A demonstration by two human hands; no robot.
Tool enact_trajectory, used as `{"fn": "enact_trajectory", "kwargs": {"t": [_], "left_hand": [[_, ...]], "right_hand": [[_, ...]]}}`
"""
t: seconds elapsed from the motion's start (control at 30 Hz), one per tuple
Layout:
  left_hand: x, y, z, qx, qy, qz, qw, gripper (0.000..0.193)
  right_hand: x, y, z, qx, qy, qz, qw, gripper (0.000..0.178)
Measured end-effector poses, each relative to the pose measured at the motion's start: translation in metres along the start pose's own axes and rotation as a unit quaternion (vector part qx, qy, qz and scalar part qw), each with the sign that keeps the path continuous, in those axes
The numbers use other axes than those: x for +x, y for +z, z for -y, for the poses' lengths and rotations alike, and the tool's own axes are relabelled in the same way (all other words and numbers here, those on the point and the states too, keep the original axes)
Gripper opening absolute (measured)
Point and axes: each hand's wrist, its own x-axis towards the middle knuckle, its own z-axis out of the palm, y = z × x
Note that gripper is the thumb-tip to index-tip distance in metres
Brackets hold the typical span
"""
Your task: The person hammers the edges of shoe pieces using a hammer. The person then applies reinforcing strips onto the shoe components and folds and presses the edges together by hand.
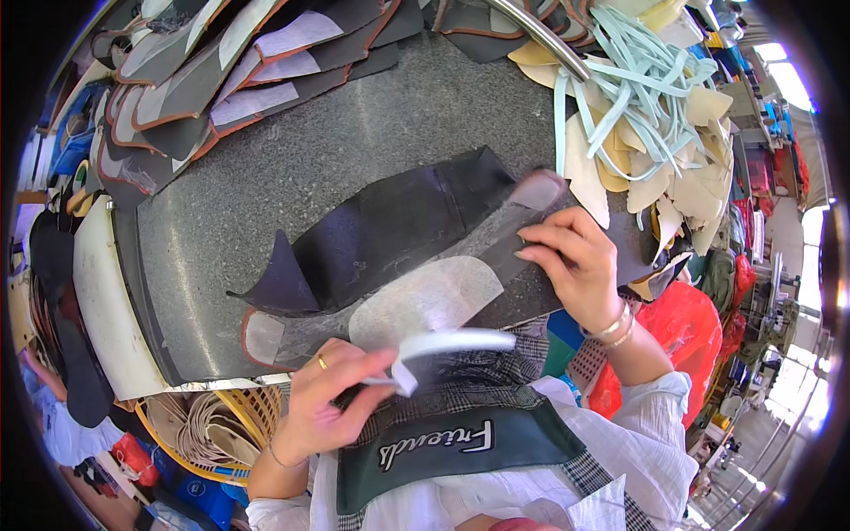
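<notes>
A black shoe-upper piece [381, 234] with a tall dark panel and a pale whitish patch [425, 301] lies on the grey work surface [425, 106]. Its rounded ends have reddish edges. Just in front of it, my left hand [341, 394] pinches a narrow white strip [460, 341] between thumb and index finger. The strip bends near my fingertips and is blurred along its length, over my lap. Over the right end of the upper piece is my right hand [580, 265], thumb and index finger curled close together. Whatever sits between those tips is too small to make out.
Stacked dark, red-edged upper pieces [257, 71] line the back left. Pale blue strips [642, 97] and cream scraps [699, 190] pile at the back right, beside a metal tube [544, 35]. Below the front edge are a yellow basket [252, 425] and a red plastic bag [682, 341].
</notes>
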Motion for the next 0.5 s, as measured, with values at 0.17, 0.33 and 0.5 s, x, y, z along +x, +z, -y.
{"fn": "enact_trajectory", "kwargs": {"t": [0.17, 0.33, 0.5], "left_hand": [[-0.005, -0.009, 0.007, 0.036, -0.028, 0.054, 0.997, 0.059], [-0.009, -0.021, 0.011, -0.069, -0.078, 0.027, 0.994, 0.056], [-0.003, -0.027, 0.003, -0.121, -0.034, 0.007, 0.992, 0.053]], "right_hand": [[0.011, 0.013, -0.015, -0.057, -0.098, -0.025, 0.993, 0.012], [-0.008, -0.031, -0.006, 0.202, -0.010, 0.196, 0.960, 0.012], [-0.125, 0.007, -0.013, 0.122, 0.069, 0.577, 0.804, 0.027]]}}
